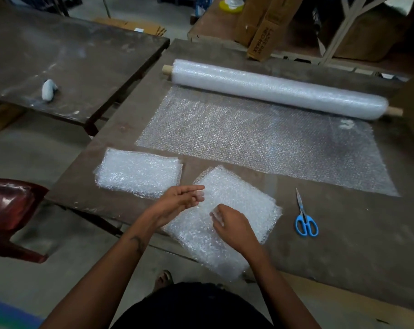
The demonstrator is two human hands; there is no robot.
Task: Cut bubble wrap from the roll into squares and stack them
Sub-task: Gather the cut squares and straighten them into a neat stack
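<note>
Head view. The bubble wrap roll (279,90) lies along the far edge of the bench (343,252), its unrolled sheet (260,138) spread flat toward the person. A finished stack of squares (139,173) sits near the bench's left edge; a second stack (236,200) overhangs the near edge. The right hand (232,225) rests on this stack, fingers curled, apparently pinching the top piece; the left hand (177,198) hovers relaxed, holding nothing. Blue scissors (305,218) lie idle just right. The wrap is likely light, limp and slippery; best pinched at the corners.

Scissors (305,217) right of stack (227,217) — roll (279,89) behind
</note>
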